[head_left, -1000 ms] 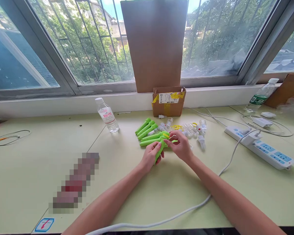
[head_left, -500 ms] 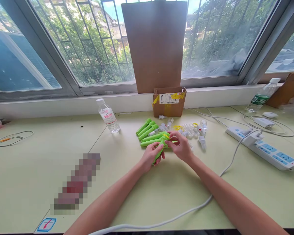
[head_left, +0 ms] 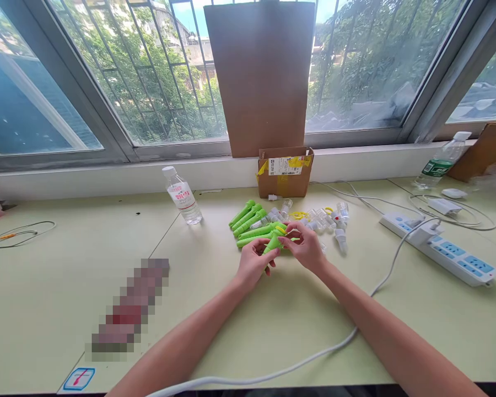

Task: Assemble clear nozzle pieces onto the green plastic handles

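Observation:
My left hand (head_left: 254,261) is closed round a bright green plastic handle (head_left: 273,243), gripping its lower end. My right hand (head_left: 306,247) pinches the handle's upper end with thumb and fingertips; what sits between those fingertips is too small to make out. Just behind the hands lies a row of several more green handles (head_left: 247,215) on the pale green table (head_left: 215,309). Several small clear plastic caps (head_left: 339,220) and yellow rings (head_left: 298,215) are scattered to the right of the row.
A water bottle (head_left: 181,195) lies tilted at the left. A small open cardboard box (head_left: 285,171) stands under the window, with a tall cardboard sheet (head_left: 262,77) behind it. A white power strip (head_left: 442,248) and its cable (head_left: 314,355) cross the right side. Another bottle (head_left: 440,161) rests far right.
My left hand has slid down and turned the green handle more upright. My right hand stays pinched at its top end.

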A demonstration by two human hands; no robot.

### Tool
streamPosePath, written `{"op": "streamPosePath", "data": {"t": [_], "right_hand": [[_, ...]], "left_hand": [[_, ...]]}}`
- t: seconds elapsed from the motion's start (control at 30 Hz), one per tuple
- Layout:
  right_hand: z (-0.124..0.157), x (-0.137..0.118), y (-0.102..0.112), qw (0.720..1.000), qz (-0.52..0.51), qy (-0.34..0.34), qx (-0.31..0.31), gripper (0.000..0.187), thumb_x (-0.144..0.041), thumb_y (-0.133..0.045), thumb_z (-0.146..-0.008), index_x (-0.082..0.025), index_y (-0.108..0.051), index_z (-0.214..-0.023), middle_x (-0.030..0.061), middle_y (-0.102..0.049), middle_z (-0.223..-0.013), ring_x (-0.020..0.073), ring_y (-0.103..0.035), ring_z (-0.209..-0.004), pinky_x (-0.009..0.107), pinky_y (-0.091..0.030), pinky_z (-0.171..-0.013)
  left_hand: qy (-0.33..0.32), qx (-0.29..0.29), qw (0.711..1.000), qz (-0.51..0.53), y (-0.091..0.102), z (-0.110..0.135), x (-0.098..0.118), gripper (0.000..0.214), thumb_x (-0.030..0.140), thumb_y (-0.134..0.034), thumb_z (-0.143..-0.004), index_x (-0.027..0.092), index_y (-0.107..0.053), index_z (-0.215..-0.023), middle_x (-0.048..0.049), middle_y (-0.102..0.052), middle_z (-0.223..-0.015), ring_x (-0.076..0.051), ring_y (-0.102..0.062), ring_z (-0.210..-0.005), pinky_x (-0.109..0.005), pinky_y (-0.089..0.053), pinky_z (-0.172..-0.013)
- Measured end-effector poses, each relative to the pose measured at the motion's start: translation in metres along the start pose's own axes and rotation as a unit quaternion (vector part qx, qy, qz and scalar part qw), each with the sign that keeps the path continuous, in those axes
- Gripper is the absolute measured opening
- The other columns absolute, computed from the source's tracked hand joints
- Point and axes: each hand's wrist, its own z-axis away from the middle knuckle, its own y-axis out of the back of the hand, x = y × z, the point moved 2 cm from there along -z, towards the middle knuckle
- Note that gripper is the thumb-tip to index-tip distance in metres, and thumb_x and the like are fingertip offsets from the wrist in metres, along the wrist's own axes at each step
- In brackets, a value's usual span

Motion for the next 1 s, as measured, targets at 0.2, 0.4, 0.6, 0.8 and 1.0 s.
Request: {"op": "streamPosePath", "data": {"t": [0.2, 0.4, 0.6, 0.8, 1.0], "right_hand": [[0.0005, -0.0033, -0.0002, 1.0, -0.006, 0.004, -0.002, 0.027, -0.04, -0.068, -0.075, -0.021, -0.05, -0.082, 0.0086, -0.06, -0.112, 0.0163, -0.068, -0.07, 0.028, -0.058, -0.054], [-0.0006, -0.0028, -0.0011, 1.0, -0.014, 0.001, -0.009, 0.03, -0.042, -0.068, -0.075, -0.021, -0.048, -0.082, 0.0084, -0.059, -0.113, 0.016, -0.068, -0.068, 0.029, -0.059, -0.054], [-0.0005, -0.0024, -0.0015, 1.0, -0.016, 0.0, -0.01, 0.032, -0.046, -0.067, -0.076, -0.021, -0.048, -0.083, 0.0084, -0.059, -0.111, 0.0166, -0.068, -0.068, 0.029, -0.06, -0.053], [0.0002, -0.0034, -0.0018, 1.0, -0.013, 0.001, -0.014, 0.035, -0.049, -0.068, -0.075, -0.022, -0.048, -0.085, 0.0084, -0.059, -0.11, 0.0159, -0.067, -0.067, 0.03, -0.06, -0.055], [0.0002, -0.0075, -0.0014, 1.0, -0.012, 0.008, -0.023, 0.035, -0.047, -0.069, -0.074, -0.022, -0.048, -0.086, 0.0073, -0.059, -0.107, 0.0155, -0.066, -0.068, 0.028, -0.059, -0.053]], "left_hand": [[-0.015, -0.015, 0.999, 0.03, -0.003, 0.002, 0.0009, 0.038, 0.042, -0.075, -0.065, 0.014, -0.06, -0.084, 0.0009, -0.059, -0.069, -0.009, -0.056, -0.048, -0.018, -0.041, -0.032], [-0.012, -0.01, 0.999, 0.041, -0.0035, 0.0024, 0.0001, 0.039, 0.042, -0.077, -0.064, 0.014, -0.06, -0.085, 0.0003, -0.06, -0.071, -0.01, -0.056, -0.048, -0.019, -0.041, -0.032], [0.018, -0.036, 0.998, 0.056, -0.0019, 0.0016, -0.0004, 0.041, 0.044, -0.075, -0.066, 0.012, -0.062, -0.088, -0.0017, -0.063, -0.069, -0.011, -0.057, -0.05, -0.02, -0.04, -0.036], [0.024, -0.041, 0.996, 0.07, -0.0008, 0.0013, -0.0002, 0.042, 0.046, -0.073, -0.068, 0.013, -0.062, -0.09, -0.0023, -0.064, -0.068, -0.011, -0.056, -0.048, -0.02, -0.04, -0.039], [0.031, -0.061, 0.994, 0.08, -0.0005, 0.0017, 0.0032, 0.039, 0.048, -0.069, -0.072, 0.012, -0.062, -0.086, -0.0021, -0.063, -0.066, -0.009, -0.053, -0.045, -0.022, -0.039, -0.041]]}}
